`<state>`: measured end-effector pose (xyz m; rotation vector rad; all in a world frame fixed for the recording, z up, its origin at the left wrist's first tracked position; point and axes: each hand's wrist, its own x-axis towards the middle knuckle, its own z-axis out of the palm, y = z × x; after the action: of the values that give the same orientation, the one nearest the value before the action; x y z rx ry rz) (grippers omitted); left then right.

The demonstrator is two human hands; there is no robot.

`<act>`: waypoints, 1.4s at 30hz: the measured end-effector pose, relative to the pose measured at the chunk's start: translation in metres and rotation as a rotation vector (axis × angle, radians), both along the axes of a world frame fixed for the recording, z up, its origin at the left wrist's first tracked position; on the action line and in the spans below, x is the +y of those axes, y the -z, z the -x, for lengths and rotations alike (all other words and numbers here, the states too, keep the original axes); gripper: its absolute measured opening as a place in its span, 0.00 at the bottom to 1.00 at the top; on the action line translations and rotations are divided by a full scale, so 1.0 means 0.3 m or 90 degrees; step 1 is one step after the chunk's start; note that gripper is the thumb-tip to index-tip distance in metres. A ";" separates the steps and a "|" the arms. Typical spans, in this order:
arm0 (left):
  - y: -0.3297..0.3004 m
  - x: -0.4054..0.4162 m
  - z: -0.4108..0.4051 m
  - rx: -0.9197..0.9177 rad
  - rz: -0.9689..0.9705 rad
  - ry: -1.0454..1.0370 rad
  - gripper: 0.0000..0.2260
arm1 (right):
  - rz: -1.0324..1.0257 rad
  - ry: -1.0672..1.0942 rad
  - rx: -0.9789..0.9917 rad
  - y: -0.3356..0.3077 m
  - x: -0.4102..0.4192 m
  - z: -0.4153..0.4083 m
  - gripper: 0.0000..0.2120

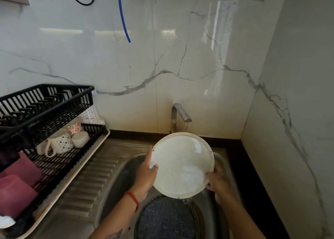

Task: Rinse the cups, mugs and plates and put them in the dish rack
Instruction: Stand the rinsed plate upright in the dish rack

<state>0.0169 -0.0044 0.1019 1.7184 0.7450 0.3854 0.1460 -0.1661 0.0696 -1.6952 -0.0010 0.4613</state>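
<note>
Both hands are holding a white speckled plate (181, 164) tilted over the steel sink (115, 177), just below the running faucet (179, 115). The left hand (146, 175) is grasping its left rim with the thumb on its face; the right hand (217, 182) is grasping the lower right rim. Water is running off the plate's lower edge above a dark speckled plate (167, 219). Patterned mugs (63, 141) are lying in the black dish rack (45, 108).

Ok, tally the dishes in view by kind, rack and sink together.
Plates: 2, the white plate held in both hands and the dark speckled plate in the sink.
Mugs and cups: 3, in the rack's lower tier.
Total: 5.
</note>
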 end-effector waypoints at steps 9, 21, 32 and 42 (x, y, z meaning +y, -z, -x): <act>-0.037 0.058 0.038 -0.101 0.009 -0.008 0.30 | 0.046 0.047 -0.213 -0.127 0.025 0.000 0.10; -0.358 0.355 0.137 -0.008 -0.410 0.094 0.12 | 0.244 -0.034 -0.637 -0.510 0.222 0.078 0.07; -0.747 0.824 0.318 -0.218 -0.384 -0.098 0.08 | -0.016 -0.110 -0.517 -0.742 0.695 0.093 0.10; -0.830 1.349 0.505 -0.258 -0.217 -0.197 0.14 | -0.037 -0.217 -0.626 -0.923 1.314 0.197 0.02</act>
<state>-0.1347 0.4004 0.3509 1.7574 0.6687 1.0921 0.0870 0.2281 0.3464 -1.7130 -1.0139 -0.1644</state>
